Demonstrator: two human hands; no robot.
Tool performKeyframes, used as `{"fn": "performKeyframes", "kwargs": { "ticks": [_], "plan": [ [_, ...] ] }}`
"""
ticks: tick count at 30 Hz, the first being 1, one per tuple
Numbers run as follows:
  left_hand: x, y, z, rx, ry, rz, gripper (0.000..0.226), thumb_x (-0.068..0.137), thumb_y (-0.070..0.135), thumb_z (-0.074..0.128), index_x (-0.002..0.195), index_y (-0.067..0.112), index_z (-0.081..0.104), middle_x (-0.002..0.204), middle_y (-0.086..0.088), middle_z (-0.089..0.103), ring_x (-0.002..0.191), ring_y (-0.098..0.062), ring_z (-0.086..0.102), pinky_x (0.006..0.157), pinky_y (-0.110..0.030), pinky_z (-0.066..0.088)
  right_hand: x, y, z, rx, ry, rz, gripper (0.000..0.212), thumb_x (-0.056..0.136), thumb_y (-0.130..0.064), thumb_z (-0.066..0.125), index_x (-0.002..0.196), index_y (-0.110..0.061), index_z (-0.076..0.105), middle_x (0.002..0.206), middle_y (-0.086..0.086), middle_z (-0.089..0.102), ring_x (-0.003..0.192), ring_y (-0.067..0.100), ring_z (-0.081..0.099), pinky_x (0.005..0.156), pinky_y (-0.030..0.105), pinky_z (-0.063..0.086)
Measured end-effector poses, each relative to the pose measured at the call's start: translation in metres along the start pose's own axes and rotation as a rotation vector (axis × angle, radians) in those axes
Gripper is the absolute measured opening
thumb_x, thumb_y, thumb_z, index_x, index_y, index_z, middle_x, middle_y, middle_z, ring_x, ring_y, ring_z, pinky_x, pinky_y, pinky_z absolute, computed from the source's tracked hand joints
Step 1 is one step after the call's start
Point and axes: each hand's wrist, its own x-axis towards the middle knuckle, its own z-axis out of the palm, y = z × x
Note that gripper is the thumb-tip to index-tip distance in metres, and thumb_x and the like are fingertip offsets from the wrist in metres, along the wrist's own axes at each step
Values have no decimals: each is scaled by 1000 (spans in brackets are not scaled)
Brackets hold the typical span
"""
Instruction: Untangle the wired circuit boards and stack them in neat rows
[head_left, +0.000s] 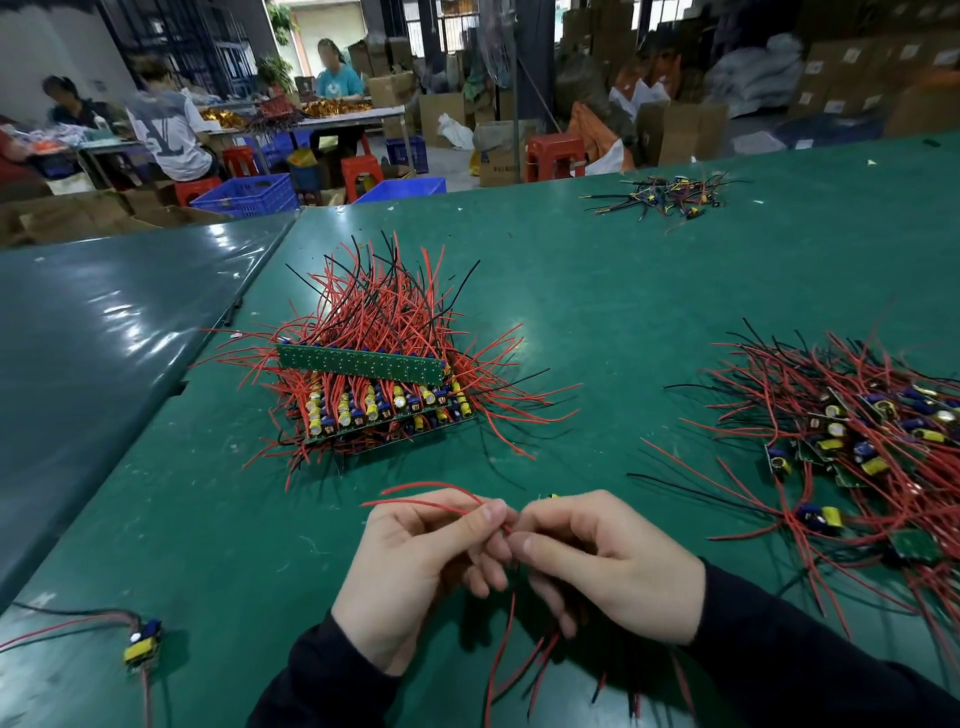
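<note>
left hand (415, 566) pinches red wires (441, 501) | right hand (602, 561) curls round one small board, mostly hidden, just above the green table (597, 291) | neat stack (379, 395) ahead, tangled pile (852, 431) to the right | board looks light and rigid, leads floppy and prone to snag: hold the board edge, not the leads

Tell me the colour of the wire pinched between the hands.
Red wire, clearest in the head view.
</note>
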Motion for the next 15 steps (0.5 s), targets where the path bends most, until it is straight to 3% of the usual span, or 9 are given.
{"fn": "performKeyframes", "kwargs": {
  "ticks": [4, 8, 12, 15],
  "plan": [
    [1, 1, -2, -26, 20, 19, 18, 55, 15, 72, 66, -1, 73, 54, -15, 60, 41, -15, 53, 38, -17, 40, 0, -2, 0, 27, -25, -42, 25, 94, -22, 44, 82, -2, 54, 53, 1, 49, 41, 11, 44, 50, 26, 38],
    [0, 4, -6, -58, -60, -19, 15, 55, 7, 85, 63, 6, 73, 53, -10, 59, 41, -13, 52, 38, -16, 40, -2, -6, -3, 157, -98, -38, 18, 93, -19, 43, 80, -10, 53, 48, -3, 46, 37, 6, 43, 46, 14, 36],
    [-3, 6, -7, -71, -133, -10, 41, 42, 37, 93, 62, 9, 70, 52, -9, 57, 39, -14, 51, 37, -16, 39, -4, -7, -4, 236, -170, -5, 19, 92, -19, 45, 78, -11, 53, 46, -5, 44, 36, 6, 43, 44, 14, 36],
    [-3, 7, -5, -77, -71, -61, 20, 55, 20, 87, 56, 12, 69, 49, -8, 56, 37, -12, 49, 36, -16, 38, -5, -7, -3, 143, -149, -62, 18, 94, -18, 44, 80, -14, 54, 48, -2, 45, 38, 7, 43, 48, 15, 37]
  ]
}}
